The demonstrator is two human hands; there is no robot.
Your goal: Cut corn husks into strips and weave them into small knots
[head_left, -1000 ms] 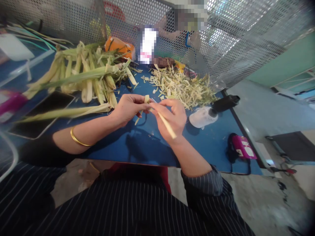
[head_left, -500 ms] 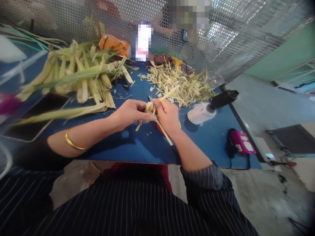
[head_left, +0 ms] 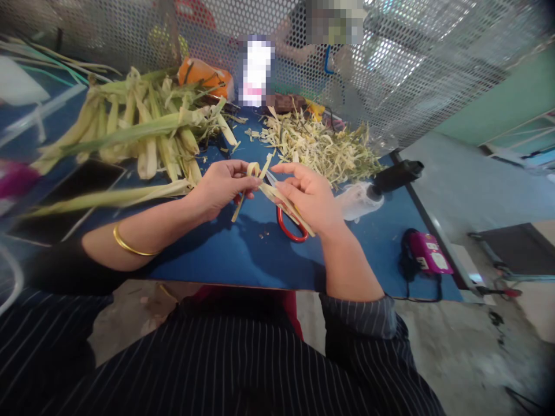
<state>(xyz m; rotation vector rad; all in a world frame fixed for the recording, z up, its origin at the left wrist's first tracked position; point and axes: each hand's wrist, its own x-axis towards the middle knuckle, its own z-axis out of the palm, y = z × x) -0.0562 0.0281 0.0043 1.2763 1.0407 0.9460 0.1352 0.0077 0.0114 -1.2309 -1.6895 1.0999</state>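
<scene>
My left hand (head_left: 225, 188) pinches a pale yellow plant strip (head_left: 253, 169) between thumb and fingers; part of it curls into a small loop above the fingertips. One narrow tail hangs below that hand. My right hand (head_left: 310, 193) has its index finger stretched out, while its thumb rests on the strip's other tails, which run down towards the wrist. Just under these tails are scissors with red handles (head_left: 297, 236); their blades point up between my hands and are partly covered. A gold bangle (head_left: 130, 244) circles my left forearm.
Long green-and-pale stalks (head_left: 145, 136) are heaped at left, near a dark flat device (head_left: 78, 190). Shredded trimmings (head_left: 321, 144) lie behind my right hand. To the right are a white thread cone (head_left: 359, 202), a black cylinder (head_left: 399, 176) and a magenta box (head_left: 430, 252). A mesh screen (head_left: 243, 20) stands behind.
My right hand has shifted right and its index finger has lifted off the loop. My left hand has moved slightly left. More of the scissors' red handle shows.
</scene>
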